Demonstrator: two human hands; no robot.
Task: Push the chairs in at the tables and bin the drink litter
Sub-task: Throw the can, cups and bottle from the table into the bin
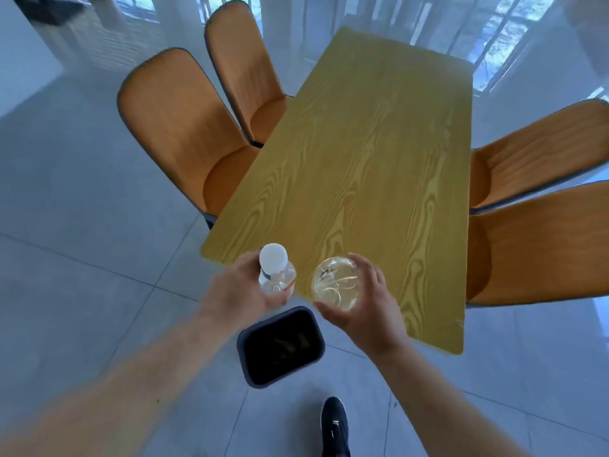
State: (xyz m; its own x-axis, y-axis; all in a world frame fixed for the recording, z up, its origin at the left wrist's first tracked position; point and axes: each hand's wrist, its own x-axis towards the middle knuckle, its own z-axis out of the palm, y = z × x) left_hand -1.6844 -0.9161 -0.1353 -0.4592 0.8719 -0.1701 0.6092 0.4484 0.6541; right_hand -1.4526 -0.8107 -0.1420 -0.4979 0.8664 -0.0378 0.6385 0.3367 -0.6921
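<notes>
Left hand point(240, 288) holds a capped plastic bottle point(275, 275), right hand point(359, 301) holds a clear cup point(336, 283), both above the black bin point(280, 344)

I see both bare forearms stretched forward, left hand point(240, 288) and right hand point(365, 301) each curled closed in a grasp, side by side.

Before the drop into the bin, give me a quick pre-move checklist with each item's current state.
1. Left hand has a grip on the bottle: ok.
2. Right hand has a grip on the clear cup: ok.
3. Bin mouth open: ok.
4. Both items directly above the bin: cannot tell.
5. Bottle cap on: ok.
6. Cup empty: cannot tell.
</notes>
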